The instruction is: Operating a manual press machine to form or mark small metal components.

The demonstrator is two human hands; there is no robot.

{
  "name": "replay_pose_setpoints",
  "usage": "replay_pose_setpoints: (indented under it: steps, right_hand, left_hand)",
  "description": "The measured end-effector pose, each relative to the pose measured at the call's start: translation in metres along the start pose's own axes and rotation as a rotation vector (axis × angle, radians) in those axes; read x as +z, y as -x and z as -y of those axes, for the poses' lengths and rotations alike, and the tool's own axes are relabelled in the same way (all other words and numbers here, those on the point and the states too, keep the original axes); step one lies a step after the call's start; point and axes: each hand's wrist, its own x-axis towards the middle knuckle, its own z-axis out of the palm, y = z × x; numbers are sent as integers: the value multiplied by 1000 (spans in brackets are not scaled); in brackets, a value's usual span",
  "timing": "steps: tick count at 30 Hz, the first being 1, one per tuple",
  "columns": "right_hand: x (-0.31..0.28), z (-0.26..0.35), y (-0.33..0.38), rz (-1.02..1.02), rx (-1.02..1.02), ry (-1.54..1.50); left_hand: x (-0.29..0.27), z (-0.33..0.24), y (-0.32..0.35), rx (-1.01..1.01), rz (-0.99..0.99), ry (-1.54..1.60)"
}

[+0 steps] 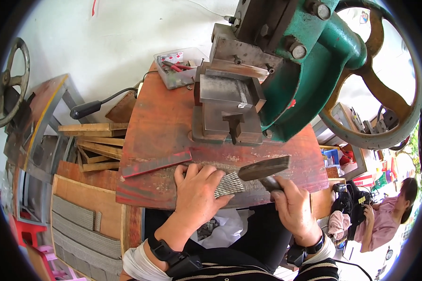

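My left hand (195,192) is closed on a grey ribbed piece (229,184), which looks like a bundle of thin metal strips. It rests at the front edge of the worn red-brown bench (147,112), and the fingers hide its left part. In my right hand (293,208) is a hammer (265,168), gripped by its handle close to the head. The dark steel head is over the bench, just right of the ribbed piece. Beyond my left hand lies a long flat bar (157,164) with red edges.
A green press (309,79) with a large handwheel (382,89) stands over a steel die block (229,110). Behind is a clear plastic box (177,82) of tools. At left are wooden frames (98,145) and a board of grey ribbed strips (79,215). A person (384,218) sits at right.
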Motion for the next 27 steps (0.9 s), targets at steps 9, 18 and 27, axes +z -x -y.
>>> replay_pose_setpoints:
  steps: [9, 18, 27]
  right_hand:
    - [8, -6, 4, 138, -21, 120]
    - [5, 6, -3, -84, -157, 89]
    - [15, -3, -11, -14, -118, 196]
  left_hand:
    - [-1, 0, -1, -8, 18, 4]
    - [0, 0, 2, -53, 15, 10]
    - [3, 0, -2, -53, 30, 62]
